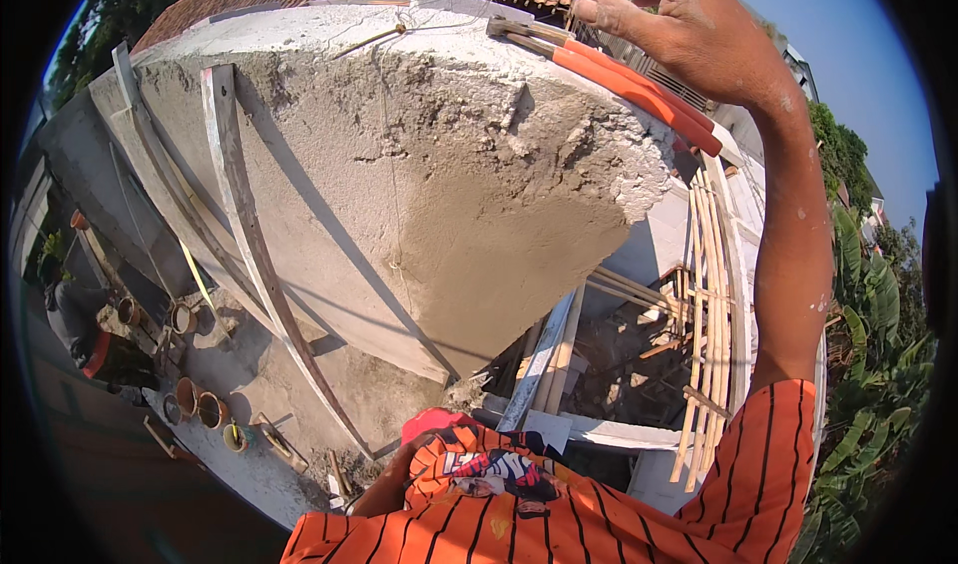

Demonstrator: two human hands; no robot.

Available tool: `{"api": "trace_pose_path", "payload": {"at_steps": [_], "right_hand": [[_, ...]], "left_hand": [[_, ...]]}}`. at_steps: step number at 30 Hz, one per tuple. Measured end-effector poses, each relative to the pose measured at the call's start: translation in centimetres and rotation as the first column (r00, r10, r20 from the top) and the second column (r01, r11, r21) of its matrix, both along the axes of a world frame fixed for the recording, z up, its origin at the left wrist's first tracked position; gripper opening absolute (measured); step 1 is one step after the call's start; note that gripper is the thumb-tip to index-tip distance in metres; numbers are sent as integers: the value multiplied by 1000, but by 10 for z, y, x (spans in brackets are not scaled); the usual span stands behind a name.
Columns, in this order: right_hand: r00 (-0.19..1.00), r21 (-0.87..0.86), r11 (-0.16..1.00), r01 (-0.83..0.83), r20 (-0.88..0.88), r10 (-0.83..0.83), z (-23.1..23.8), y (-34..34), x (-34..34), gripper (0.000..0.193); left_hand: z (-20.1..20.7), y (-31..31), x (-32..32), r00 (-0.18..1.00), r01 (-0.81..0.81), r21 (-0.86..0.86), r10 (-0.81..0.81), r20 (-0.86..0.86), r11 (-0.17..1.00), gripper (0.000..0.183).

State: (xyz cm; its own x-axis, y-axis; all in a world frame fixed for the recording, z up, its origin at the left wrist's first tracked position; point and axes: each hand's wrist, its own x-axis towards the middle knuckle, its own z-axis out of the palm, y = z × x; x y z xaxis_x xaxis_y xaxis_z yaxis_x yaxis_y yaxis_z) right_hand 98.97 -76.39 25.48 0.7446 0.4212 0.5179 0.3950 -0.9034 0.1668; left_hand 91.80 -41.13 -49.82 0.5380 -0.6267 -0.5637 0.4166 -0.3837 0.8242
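My right hand (664,20) is raised over the top edge of the wall at the upper right. Its thumb points left and its bent fingers stand apart, with nothing visible between them. Just below it, pincers with orange handles (639,95) lie along the white wall top. To their left, a thin metal rod (369,41) rests on the edge, and a fine string hangs down the wall (329,155) from near it. Darker, smooth plaster (509,255) covers the wall's lower right; above it the surface is rough. Of my left arm only a bit shows beside my shirt; that hand is hidden.
Two wooden planks (244,215) lean on the wall at left. Below stand several buckets (212,409), with a person (75,314) bending at far left. Bamboo poles (704,314) and timber lie over a deep gap at right. Something red (434,422) shows below me.
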Motion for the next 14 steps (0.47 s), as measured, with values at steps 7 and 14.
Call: {"api": "trace_pose_path", "payload": {"at_steps": [7,14], "right_hand": [[959,69,965,252,117,-259,-17,-25,-47,33],[523,123,851,-511,830,194,-60,34,-273,24]], "left_hand": [[9,-14,48,995,-3,247,-21,98,969,49],[17,-36,86,994,-23,99,12,108,995,43]]}}
